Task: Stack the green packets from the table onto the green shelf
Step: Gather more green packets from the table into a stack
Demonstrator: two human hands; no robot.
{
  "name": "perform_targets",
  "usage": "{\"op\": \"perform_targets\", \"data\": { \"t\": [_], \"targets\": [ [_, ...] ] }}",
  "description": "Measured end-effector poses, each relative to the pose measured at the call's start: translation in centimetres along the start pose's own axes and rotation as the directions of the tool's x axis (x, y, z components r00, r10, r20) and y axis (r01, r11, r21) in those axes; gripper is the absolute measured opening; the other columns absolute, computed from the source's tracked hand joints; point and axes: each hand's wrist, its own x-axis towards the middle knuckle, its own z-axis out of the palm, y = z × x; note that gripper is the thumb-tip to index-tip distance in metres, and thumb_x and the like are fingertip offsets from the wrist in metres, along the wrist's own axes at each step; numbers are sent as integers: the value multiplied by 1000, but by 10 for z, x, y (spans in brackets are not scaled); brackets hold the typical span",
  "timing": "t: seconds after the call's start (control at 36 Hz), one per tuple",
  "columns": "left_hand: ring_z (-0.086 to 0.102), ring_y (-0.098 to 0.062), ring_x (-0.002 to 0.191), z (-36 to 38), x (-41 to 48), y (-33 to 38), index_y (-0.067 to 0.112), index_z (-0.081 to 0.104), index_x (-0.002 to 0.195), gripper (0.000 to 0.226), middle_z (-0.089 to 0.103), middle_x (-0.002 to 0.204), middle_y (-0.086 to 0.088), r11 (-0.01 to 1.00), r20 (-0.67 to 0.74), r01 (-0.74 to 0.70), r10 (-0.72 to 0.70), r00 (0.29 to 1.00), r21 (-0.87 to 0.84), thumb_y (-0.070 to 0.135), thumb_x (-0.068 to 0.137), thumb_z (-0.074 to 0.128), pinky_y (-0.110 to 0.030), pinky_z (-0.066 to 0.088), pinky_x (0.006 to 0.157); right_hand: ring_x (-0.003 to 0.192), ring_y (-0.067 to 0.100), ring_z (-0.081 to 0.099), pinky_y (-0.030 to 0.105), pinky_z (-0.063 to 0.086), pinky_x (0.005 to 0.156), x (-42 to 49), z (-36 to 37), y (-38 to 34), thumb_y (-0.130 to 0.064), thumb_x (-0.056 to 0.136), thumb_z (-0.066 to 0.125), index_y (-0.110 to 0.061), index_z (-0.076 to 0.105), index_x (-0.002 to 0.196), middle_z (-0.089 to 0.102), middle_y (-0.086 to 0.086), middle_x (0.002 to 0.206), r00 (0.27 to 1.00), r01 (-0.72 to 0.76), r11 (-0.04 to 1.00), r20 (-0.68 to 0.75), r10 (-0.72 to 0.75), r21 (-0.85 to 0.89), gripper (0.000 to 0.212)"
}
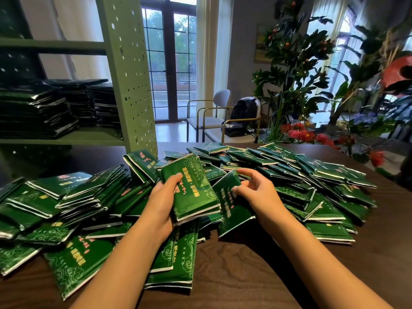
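Dark wood table (256,275): green packets (312,175) heaped. Green shelf (89,136): packet stacks (38,114).

Single view: a wide-angle camera worn on the head, at the near edge of the table (245,282), facing forward and down. The left hand (163,204) and right hand (258,192) lie close beneath it among green packets (312,175); the green shelf (131,85) rises at the far left edge.

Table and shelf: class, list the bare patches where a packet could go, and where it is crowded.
The table is bare at its near right corner, beside the right forearm, and between both forearms. The shelf board is free before the stacks. Packets crowd the table's middle and left.
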Motion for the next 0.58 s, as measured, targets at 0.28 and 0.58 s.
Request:
{"op": "perform_targets", "data": {
  "t": [0.28, 0.58],
  "targets": [
    [56, -32, 123, 5, -1, -12, 24, 41, 140, 99, 56, 136, -9, 902, 86, -281, 267, 960, 329, 67, 53, 64, -55, 45, 102, 67, 9, 62, 21, 53, 60, -19, 9, -26, 10, 86, 55, -18, 64, 105, 63, 11, 80, 958, 286, 933, -71, -277, 217, 36],
    [55, -6, 87, 21, -14, -11, 14, 49, 108, 17, 56, 94, 6, 807, 104, -399, 395, 913, 436, 28, 103, 39, -21, 38, 65, 78, 18, 59, 22, 51, 62, -33, 33, -13, -10, 88, 64, -22, 60, 122, 61, 3, 104, 924, 357, 932, 165, -344, -55, 37]
  ]
}}
